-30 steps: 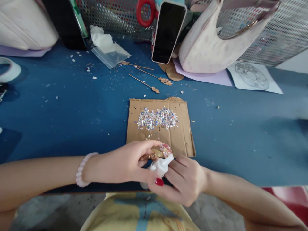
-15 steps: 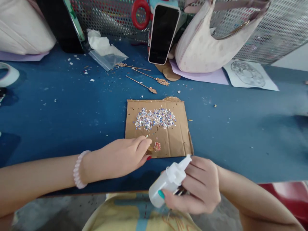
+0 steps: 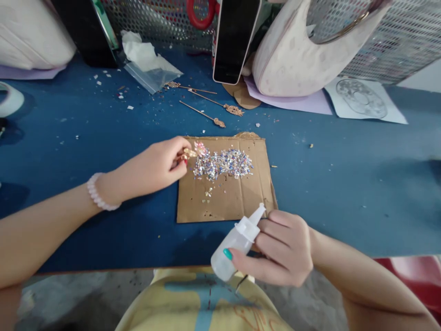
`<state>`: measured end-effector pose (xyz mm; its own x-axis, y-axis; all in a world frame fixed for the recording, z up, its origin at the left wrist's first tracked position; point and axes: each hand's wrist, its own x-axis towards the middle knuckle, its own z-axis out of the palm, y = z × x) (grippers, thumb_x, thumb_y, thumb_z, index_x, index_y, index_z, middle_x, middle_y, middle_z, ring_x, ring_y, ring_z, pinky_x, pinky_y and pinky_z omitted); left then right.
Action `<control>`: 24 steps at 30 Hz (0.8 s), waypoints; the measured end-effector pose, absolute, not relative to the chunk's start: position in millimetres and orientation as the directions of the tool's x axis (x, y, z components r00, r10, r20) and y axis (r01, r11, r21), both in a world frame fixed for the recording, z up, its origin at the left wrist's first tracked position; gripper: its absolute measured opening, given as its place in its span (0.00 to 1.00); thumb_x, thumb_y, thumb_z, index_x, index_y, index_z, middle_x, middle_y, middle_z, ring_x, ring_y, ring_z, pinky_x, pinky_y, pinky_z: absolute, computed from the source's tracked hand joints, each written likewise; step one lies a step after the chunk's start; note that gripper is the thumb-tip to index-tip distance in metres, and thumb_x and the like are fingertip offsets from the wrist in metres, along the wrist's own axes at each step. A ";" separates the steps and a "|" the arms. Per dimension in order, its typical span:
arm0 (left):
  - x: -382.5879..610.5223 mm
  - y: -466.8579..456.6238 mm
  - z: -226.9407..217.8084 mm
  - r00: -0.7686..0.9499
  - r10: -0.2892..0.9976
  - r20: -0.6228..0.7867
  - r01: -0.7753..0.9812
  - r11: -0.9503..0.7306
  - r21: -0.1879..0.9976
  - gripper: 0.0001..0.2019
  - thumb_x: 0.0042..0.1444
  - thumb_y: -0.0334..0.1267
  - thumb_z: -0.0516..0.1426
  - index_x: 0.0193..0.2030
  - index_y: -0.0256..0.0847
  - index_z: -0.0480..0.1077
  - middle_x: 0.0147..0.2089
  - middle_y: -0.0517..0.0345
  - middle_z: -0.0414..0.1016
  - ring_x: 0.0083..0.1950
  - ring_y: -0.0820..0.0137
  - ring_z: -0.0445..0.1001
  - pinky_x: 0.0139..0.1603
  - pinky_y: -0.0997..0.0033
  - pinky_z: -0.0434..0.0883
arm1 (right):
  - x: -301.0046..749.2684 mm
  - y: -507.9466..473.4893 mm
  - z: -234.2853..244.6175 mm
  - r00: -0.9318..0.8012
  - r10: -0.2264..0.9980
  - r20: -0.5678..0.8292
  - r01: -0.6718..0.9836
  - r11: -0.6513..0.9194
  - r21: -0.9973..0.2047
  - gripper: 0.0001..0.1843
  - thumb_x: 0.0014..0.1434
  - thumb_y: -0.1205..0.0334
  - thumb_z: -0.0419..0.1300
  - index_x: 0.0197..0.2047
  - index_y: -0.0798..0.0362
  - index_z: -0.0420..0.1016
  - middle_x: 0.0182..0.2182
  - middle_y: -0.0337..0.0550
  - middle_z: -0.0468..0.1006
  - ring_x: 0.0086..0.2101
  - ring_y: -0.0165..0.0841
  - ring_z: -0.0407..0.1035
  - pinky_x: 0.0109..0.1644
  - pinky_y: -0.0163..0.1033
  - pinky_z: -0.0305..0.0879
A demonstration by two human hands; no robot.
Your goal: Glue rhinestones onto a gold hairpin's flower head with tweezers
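My left hand (image 3: 158,162) is closed at the cardboard's left edge, pinching a gold ornament (image 3: 188,154) with a pink, petal-like cluster (image 3: 200,148). Its cluster sits over the left end of a pile of tiny shiny chips (image 3: 225,164) in blue, white and silver. The pile lies on a piece of brown cardboard (image 3: 237,202). In my right hand (image 3: 284,248) is a translucent white squeeze bottle (image 3: 225,257), its nozzle tilted up to the right near the cardboard's lower right corner. Beneath that hand pokes a thin dark tip (image 3: 242,282), kind unclear.
Gold hairpins (image 3: 203,113) lie behind the cardboard. Farther back are a plastic bag (image 3: 149,78) with white tissue, a propped phone (image 3: 236,41), a white handbag (image 3: 289,59) and a printed sheet (image 3: 365,99). A tape roll (image 3: 12,100) is at far left.
My left hand has moved up and left from the cardboard's lower part, carrying the gold ornament to the pile's left end. My right hand still holds the bottle, shifted slightly up in view.
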<state>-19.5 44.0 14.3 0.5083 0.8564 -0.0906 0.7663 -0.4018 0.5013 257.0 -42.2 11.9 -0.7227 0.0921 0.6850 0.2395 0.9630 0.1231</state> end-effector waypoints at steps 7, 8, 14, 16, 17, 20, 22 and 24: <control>-27.9 68.4 7.3 0.427 0.902 -0.070 0.815 -0.350 0.463 0.17 0.60 0.40 0.52 0.53 0.36 0.69 0.40 0.52 0.76 0.34 0.67 0.71 0.35 0.69 0.63 | 253.4 -41.4 15.6 -0.742 0.073 0.666 0.236 0.959 0.158 0.10 0.54 0.66 0.66 0.41 0.51 0.80 0.14 0.28 0.55 0.18 0.25 0.48 0.22 0.36 0.43; -27.7 69.2 7.1 0.436 0.897 -0.071 0.815 -0.360 0.455 0.17 0.60 0.39 0.52 0.54 0.36 0.69 0.41 0.52 0.77 0.34 0.68 0.70 0.36 0.69 0.63 | 252.8 -41.7 15.9 -0.746 0.073 0.661 0.236 0.958 0.161 0.10 0.54 0.66 0.66 0.41 0.52 0.80 0.14 0.28 0.55 0.18 0.25 0.48 0.22 0.36 0.43; -27.8 67.4 6.5 0.489 0.872 -0.033 0.802 -0.435 0.410 0.20 0.60 0.38 0.51 0.58 0.36 0.67 0.47 0.49 0.75 0.40 0.67 0.73 0.42 0.69 0.67 | 250.9 -41.3 15.9 -0.748 0.080 0.659 0.254 0.952 0.173 0.08 0.56 0.67 0.64 0.40 0.52 0.80 0.14 0.28 0.54 0.18 0.25 0.47 0.23 0.36 0.42; -27.4 63.9 7.2 0.516 0.857 0.005 0.792 -0.479 0.379 0.20 0.61 0.36 0.50 0.59 0.35 0.65 0.49 0.47 0.74 0.44 0.64 0.73 0.47 0.66 0.68 | 251.3 -39.9 14.6 -0.748 0.096 0.657 0.270 0.948 0.169 0.08 0.56 0.67 0.64 0.40 0.52 0.79 0.15 0.29 0.56 0.19 0.25 0.48 0.24 0.36 0.43; -27.0 61.9 7.5 0.531 0.847 0.032 0.785 -0.506 0.358 0.20 0.62 0.36 0.50 0.59 0.34 0.65 0.51 0.46 0.73 0.47 0.63 0.73 0.50 0.65 0.68 | 251.7 -39.0 13.8 -0.751 0.108 0.651 0.280 0.946 0.166 0.08 0.56 0.68 0.64 0.41 0.52 0.79 0.15 0.29 0.57 0.19 0.26 0.48 0.24 0.36 0.43; -26.2 56.5 6.8 0.564 0.821 0.086 0.771 -0.561 0.302 0.21 0.63 0.34 0.48 0.61 0.32 0.62 0.56 0.42 0.70 0.57 0.59 0.69 0.60 0.60 0.65 | 253.5 -35.8 10.9 -0.777 0.142 0.613 0.301 0.940 0.163 0.09 0.57 0.68 0.63 0.43 0.51 0.78 0.15 0.29 0.58 0.20 0.26 0.48 0.24 0.36 0.42; -25.8 54.3 5.3 0.573 0.814 0.094 0.773 -0.574 0.269 0.21 0.63 0.34 0.47 0.62 0.31 0.61 0.58 0.40 0.69 0.60 0.57 0.68 0.62 0.58 0.64 | 254.6 -33.5 9.3 -0.796 0.158 0.584 0.307 0.937 0.165 0.10 0.58 0.67 0.63 0.44 0.52 0.78 0.15 0.30 0.59 0.20 0.27 0.49 0.24 0.37 0.42; -24.4 51.5 4.7 0.568 0.816 0.107 0.785 -0.576 0.229 0.22 0.64 0.35 0.47 0.62 0.29 0.60 0.59 0.38 0.69 0.60 0.54 0.67 0.63 0.54 0.64 | 255.2 -31.7 8.3 -0.806 0.175 0.565 0.317 0.934 0.164 0.10 0.58 0.66 0.63 0.44 0.52 0.78 0.15 0.30 0.59 0.20 0.27 0.49 0.25 0.37 0.42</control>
<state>-24.4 51.5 4.7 0.5676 0.8163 0.1070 0.7849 -0.5757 0.2289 255.2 -31.7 8.3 -0.8064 0.1748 0.5650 0.3171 0.9342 0.1636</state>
